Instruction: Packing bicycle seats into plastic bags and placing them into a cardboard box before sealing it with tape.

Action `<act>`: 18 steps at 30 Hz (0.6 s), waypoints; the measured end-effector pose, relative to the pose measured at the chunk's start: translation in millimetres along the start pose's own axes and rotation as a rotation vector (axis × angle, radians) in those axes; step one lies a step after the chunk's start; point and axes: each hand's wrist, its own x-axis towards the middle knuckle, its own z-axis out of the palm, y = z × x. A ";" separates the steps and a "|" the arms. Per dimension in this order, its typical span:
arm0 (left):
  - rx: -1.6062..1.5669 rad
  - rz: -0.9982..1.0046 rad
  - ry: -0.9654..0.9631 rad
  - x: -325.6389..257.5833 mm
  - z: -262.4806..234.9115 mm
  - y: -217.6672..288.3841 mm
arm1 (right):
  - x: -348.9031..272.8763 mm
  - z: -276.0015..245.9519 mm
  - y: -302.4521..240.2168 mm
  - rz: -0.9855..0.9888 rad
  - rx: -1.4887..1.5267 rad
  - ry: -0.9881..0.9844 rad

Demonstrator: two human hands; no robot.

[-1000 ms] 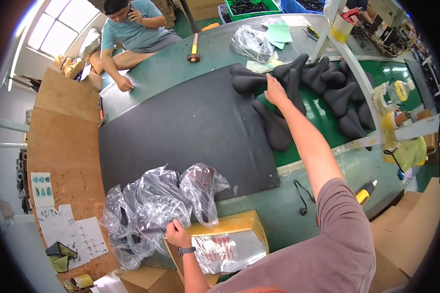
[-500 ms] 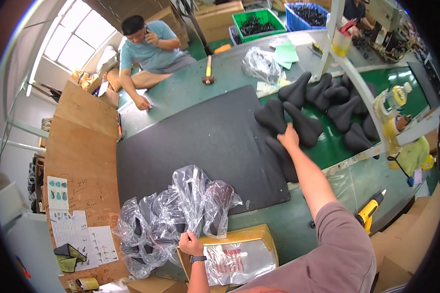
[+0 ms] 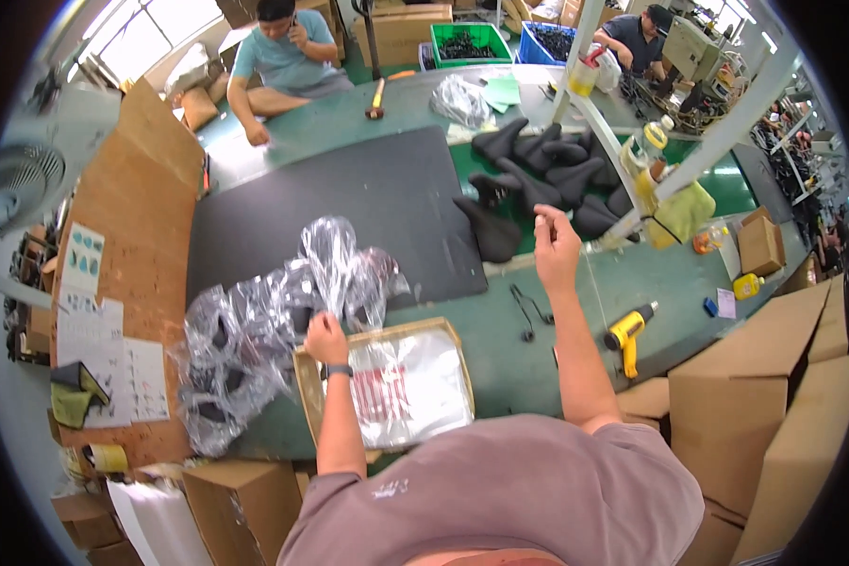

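Observation:
My left hand [image 3: 326,340] is closed on the gathered end of a clear plastic bag [image 3: 328,255], beside several bagged saddles [image 3: 231,354] on the bench. Under that wrist sits an open carton [image 3: 464,377] with a stack of clear printed bags [image 3: 434,382]. My right hand [image 3: 557,247] is raised over the bench, fingers loosely bent and apart, with nothing seen in them. Just left of it, a black bicycle saddle [image 3: 491,232] lies at the right edge of the black mat [image 3: 340,193]. More black saddles [image 3: 571,179] are heaped beyond it.
A yellow heat gun [image 3: 629,338] and a black cable-like piece [image 3: 528,311] lie at the right. White frame posts [image 3: 606,132] rise beside the saddles. A hammer [image 3: 376,99] lies on the far bench. One person [image 3: 288,57] sits across, another [image 3: 632,42] works at far right.
My right hand has come off the saddles and drawn back toward me, its fingers loosened. My left hand keeps its grip on the bag. The whole view has shifted, showing more of my torso.

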 end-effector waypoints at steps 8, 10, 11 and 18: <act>-0.328 0.185 -0.166 -131.5 -74.9 25.2 | -103.2 3.5 165.2 0.267 -0.313 -0.400; -0.245 0.223 -0.171 -183.2 -100.0 18.8 | -96.4 24.2 179.4 0.316 -0.346 -0.447; -0.300 0.211 -0.258 -199.3 -111.5 26.2 | -85.3 24.1 198.0 0.222 -0.406 -0.395; -0.274 0.141 -0.425 -277.7 -175.5 6.6 | 10.1 134.3 129.2 -0.178 -0.642 -0.284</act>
